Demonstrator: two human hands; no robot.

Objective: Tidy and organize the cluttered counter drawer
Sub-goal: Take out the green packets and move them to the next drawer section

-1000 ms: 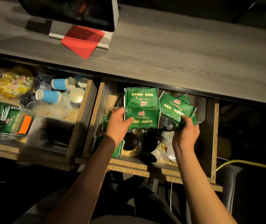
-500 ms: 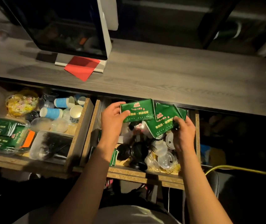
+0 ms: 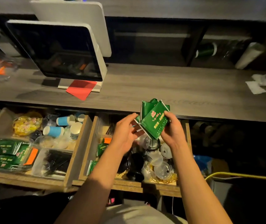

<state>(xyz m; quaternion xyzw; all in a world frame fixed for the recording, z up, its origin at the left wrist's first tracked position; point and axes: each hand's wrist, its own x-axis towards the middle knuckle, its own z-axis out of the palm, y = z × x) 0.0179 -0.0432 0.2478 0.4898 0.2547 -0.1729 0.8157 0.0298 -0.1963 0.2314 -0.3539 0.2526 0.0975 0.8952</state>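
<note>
Green packets (image 3: 153, 122): glossy foil, flat rectangular sachets with red-and-gold print, bunched and fanned, held above the right drawer (image 3: 186, 143) near the counter (image 3: 145, 88) edge. Right hand (image 3: 172, 130) grasps the bunch, thumb on the front face, fingers curled behind. Left hand (image 3: 125, 135) has relaxed fingers touching the bunch's lower left edge. Drawer below: raw chipboard walls, crowded with black lids (image 3: 135, 162) and clear plastic lids (image 3: 163, 170); little free floor. Left drawer (image 3: 74, 159) holds blue paper cups (image 3: 53, 131) and a clear tray (image 3: 31, 159) of similar sachets. Counter: matte grey woodgrain, open between the white monitor (image 3: 56, 49) and the white papers (image 3: 256, 86).
</note>
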